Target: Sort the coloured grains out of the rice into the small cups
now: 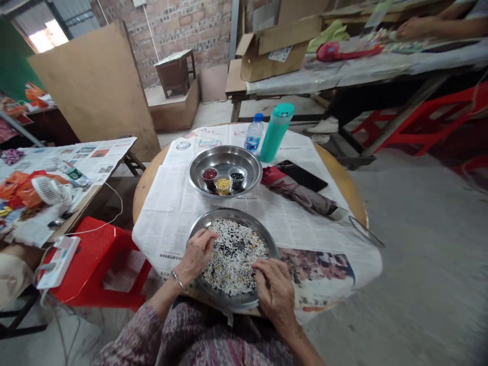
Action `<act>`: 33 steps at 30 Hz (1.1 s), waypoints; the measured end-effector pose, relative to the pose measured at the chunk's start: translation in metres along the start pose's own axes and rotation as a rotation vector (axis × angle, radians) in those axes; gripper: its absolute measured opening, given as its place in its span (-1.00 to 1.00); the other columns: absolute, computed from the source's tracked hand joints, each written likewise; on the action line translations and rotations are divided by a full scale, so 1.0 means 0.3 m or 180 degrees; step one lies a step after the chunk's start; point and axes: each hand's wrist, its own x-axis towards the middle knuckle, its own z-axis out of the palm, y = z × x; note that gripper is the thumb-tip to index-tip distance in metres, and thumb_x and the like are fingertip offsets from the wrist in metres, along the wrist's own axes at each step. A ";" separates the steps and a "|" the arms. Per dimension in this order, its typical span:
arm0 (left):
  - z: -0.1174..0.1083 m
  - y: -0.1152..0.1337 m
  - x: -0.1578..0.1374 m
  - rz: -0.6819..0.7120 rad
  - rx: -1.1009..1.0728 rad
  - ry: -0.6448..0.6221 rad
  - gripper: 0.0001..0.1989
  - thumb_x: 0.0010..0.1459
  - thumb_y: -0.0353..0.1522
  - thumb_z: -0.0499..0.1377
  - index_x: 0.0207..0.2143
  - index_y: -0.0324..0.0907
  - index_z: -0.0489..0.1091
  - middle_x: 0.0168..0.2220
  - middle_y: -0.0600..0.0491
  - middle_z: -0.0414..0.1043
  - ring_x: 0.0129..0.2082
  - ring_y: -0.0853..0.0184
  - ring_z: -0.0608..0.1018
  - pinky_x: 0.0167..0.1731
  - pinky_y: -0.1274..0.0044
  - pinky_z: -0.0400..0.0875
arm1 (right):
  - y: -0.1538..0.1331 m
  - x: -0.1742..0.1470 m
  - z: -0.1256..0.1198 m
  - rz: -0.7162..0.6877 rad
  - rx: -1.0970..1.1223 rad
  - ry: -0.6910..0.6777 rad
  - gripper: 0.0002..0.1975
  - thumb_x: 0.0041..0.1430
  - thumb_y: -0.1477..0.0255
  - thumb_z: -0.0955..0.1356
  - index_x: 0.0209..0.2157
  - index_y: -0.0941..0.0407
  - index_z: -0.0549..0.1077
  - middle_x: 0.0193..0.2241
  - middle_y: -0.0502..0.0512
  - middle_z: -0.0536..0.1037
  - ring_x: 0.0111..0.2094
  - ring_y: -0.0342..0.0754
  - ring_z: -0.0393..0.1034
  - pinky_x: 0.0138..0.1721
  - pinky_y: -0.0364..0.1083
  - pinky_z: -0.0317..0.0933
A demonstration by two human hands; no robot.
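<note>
A round steel tray [272,239] lies close to me on the table, spread with small mixed grains [234,259], mostly white with black, yellow and some reddish ones. My left hand [197,252] is over the tray's left rim, thumb and fingers pinched together; what they hold, if anything, is too small to see. At the right side, my right hand [275,287] has its fingers curled and pressed together at the grains' edge, their contents hidden. Beyond the tray, a steel basin [198,165] holds small clear cups of red beans [209,174], yellow beans [223,183] and black beans [237,176].
Newspaper [163,203] covers the round table. A water bottle [253,134], teal flask [277,133], dark phone-like slab [303,175] and folded umbrella [297,193] stand or lie at its back and right. A red stool [95,259] carries a power strip [59,262]. Another person's hands [415,26] show far right.
</note>
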 end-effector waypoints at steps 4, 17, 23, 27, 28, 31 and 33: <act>0.016 -0.017 -0.019 0.0193 0.0309 0.0066 -0.79 0.31 -0.54 0.04 -0.17 -0.16 0.44 -0.26 0.01 0.49 -0.19 0.31 0.54 -0.13 0.47 0.46 | 0.001 0.003 0.004 -0.0023 0.0049 0.0026 -0.82 0.27 0.61 0.28 -0.21 0.08 0.45 -0.27 0.08 0.56 -0.16 0.01 0.36 -0.07 0.04 0.27; 0.013 -0.041 -0.006 0.0073 0.0280 0.0174 -0.80 0.25 -0.56 0.11 -0.21 -0.17 0.48 -0.28 0.04 0.54 -0.31 0.38 0.57 -0.30 0.56 0.45 | -0.001 0.014 0.007 0.0040 0.0110 0.0016 -0.82 0.24 0.59 0.29 -0.29 0.07 0.49 -0.31 0.07 0.59 -0.18 0.03 0.35 -0.08 0.02 0.25; 0.007 -0.029 -0.001 -0.0034 0.0330 0.0129 -0.83 0.26 -0.52 0.11 -0.22 -0.18 0.49 -0.32 0.05 0.54 -0.42 0.43 0.50 -0.36 0.58 0.41 | -0.001 0.015 0.006 0.0055 0.0140 0.0022 -0.81 0.25 0.59 0.28 -0.29 0.07 0.50 -0.31 0.06 0.59 -0.18 0.02 0.35 -0.07 0.03 0.25; 0.005 -0.023 0.007 -0.0059 0.0344 0.0110 -0.83 0.26 -0.52 0.10 -0.24 -0.19 0.48 -0.31 0.04 0.54 -0.39 0.40 0.52 -0.33 0.56 0.43 | -0.006 0.015 0.003 0.0117 0.0177 -0.0001 -0.80 0.25 0.58 0.28 -0.29 0.06 0.51 -0.31 0.06 0.60 -0.18 0.03 0.36 -0.07 0.05 0.25; 0.002 -0.019 0.005 -0.0050 0.0353 0.0082 -0.84 0.26 -0.52 0.10 -0.24 -0.18 0.47 -0.30 0.04 0.54 -0.38 0.39 0.53 -0.32 0.55 0.44 | -0.007 0.016 0.001 0.0149 0.0192 -0.0003 -0.80 0.25 0.57 0.28 -0.30 0.06 0.52 -0.32 0.06 0.60 -0.19 0.03 0.36 -0.07 0.05 0.25; -0.020 0.007 -0.018 -0.0003 0.0507 -0.0213 -0.85 0.25 -0.52 0.12 -0.20 -0.17 0.44 -0.27 0.03 0.51 -0.31 0.37 0.54 -0.21 0.51 0.48 | -0.012 0.018 -0.003 0.0215 0.0222 0.0005 -0.80 0.23 0.57 0.28 -0.31 0.05 0.52 -0.33 0.05 0.60 -0.20 0.03 0.37 -0.06 0.06 0.25; -0.038 0.035 -0.049 0.0039 0.0691 -0.0631 -0.84 0.25 -0.47 0.17 -0.11 -0.15 0.41 -0.21 0.02 0.47 -0.24 0.33 0.55 -0.12 0.46 0.48 | -0.014 0.019 -0.006 0.0201 0.0214 0.0003 -0.80 0.23 0.58 0.28 -0.31 0.06 0.52 -0.33 0.06 0.60 -0.19 0.03 0.37 -0.06 0.05 0.25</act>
